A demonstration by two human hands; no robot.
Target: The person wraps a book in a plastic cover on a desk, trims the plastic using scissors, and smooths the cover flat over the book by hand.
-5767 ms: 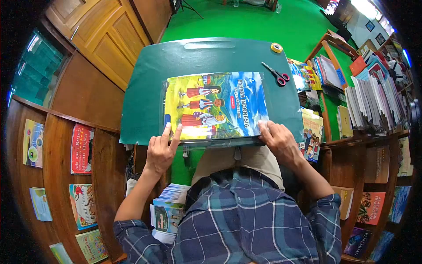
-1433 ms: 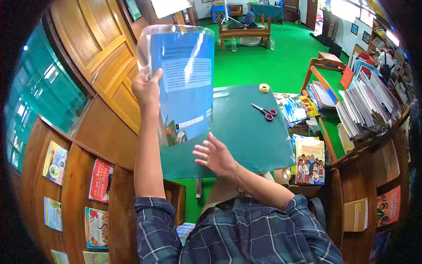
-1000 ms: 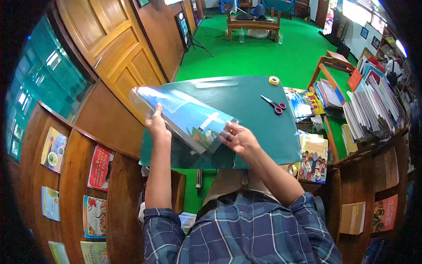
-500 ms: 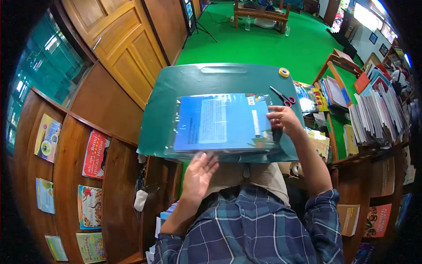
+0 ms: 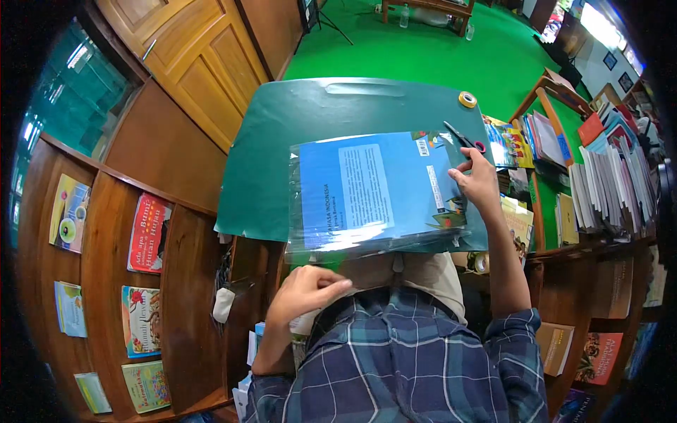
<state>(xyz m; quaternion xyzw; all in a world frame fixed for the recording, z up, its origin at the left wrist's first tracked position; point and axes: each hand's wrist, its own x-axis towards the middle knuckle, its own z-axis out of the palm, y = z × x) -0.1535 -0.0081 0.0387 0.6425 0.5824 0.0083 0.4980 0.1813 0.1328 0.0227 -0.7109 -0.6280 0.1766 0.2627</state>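
A blue book [image 5: 409, 190] lies back cover up near the front of the green table [image 5: 261, 162], inside clear plastic film [image 5: 295, 233] that sticks out past its left and front edges. At the book's right edge, my right hand [image 5: 479, 185] is closed on the covered edge with thumb and fingers. My left hand [image 5: 303, 292] hovers over my lap, in front of the table's edge and apart from the book. Its fingers are half curled, with a gap to the thumb, and I see nothing in it. Scissors [image 5: 462, 136] lie just beyond my right hand, their handles partly hidden.
A roll of yellow tape [image 5: 467, 99] sits at the table's far right corner. Shelves with books [image 5: 148, 233] stand to the left. On the right, stacked papers and books [image 5: 613, 183] fill a wooden rack. Beyond the table are green floor and a bench [image 5: 430, 10].
The book has turned slightly and shifted right, with my right hand at its edge. My left hand has drawn back from the front edge, and its spread fingers have curled.
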